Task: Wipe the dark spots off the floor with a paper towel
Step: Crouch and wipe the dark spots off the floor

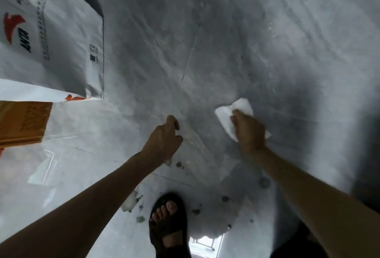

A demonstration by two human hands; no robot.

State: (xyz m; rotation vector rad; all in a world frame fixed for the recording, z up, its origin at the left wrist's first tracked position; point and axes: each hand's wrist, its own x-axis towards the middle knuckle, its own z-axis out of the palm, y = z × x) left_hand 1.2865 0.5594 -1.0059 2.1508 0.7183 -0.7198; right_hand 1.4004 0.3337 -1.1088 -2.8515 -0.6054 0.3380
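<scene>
My right hand [247,129] grips a crumpled white paper towel [227,117] and holds it down on the grey marbled floor [205,42]. My left hand [166,138] hovers just left of it, fingers curled, holding nothing I can see. Several dark spots [264,182] dot the floor nearer to me, between my arms and around my sandalled foot [167,222]. A smaller cluster of dark spots [179,165] lies just below my left wrist. A pale smeared patch [131,199] sits left of the foot.
A large white bag with a red logo [47,38] lies on the floor at the upper left. Below it stands a brown cardboard box [22,123]. A tile joint [190,56] runs diagonally across the floor ahead. A dark shape [368,167] borders the right edge.
</scene>
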